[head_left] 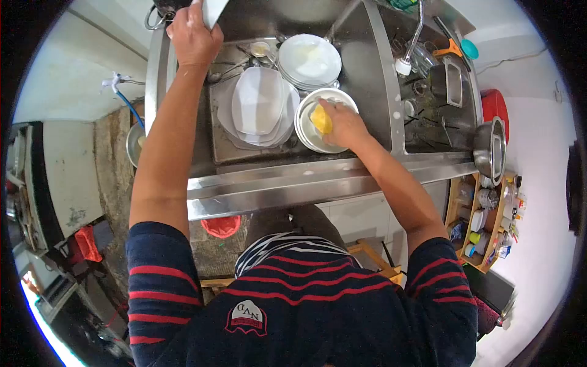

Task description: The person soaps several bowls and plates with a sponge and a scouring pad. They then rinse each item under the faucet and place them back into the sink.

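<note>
My left hand (194, 38) is at the top left of the sink, its fingers closed on a white dish (213, 10) that runs out of the frame. My right hand (345, 125) presses a yellow sponge (321, 119) inside the top one of some stacked white bowls (299, 130). Left of the bowls lies a pile of whitish plates, with an angular plate (257, 101) on top. Round white plates (309, 59) are stacked behind the bowls, with a soapy smear on the uppermost. Spoons and a small cup (260, 49) lie behind the angular plate.
A metal divider (384, 79) separates this basin from the right one, which holds glasses and utensils under a tap (403, 65). A metal bowl (490, 150) stands at the right end. The sink's front edge (275, 186) runs before my body.
</note>
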